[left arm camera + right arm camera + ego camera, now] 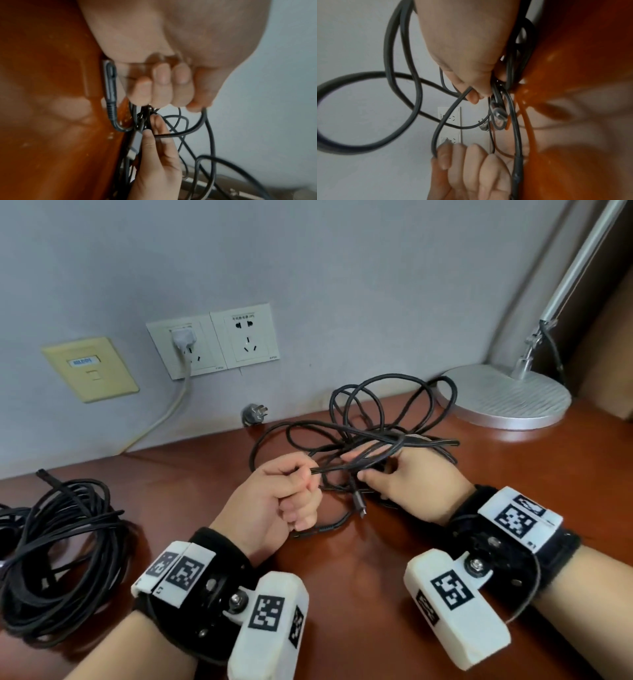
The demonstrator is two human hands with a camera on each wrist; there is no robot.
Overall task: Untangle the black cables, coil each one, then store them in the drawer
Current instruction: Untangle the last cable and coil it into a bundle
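Both hands' fingers (301, 491) curl gripping tangled black cable (376, 419) above desk (513, 474).

bare forearms, each wearing a black wrist strap (219, 546) carrying white blocks (455, 607) printed with black square-patterned markers.

Glossy reddish wood desk (445, 508); ribbed matt metal lamp base (507, 397).
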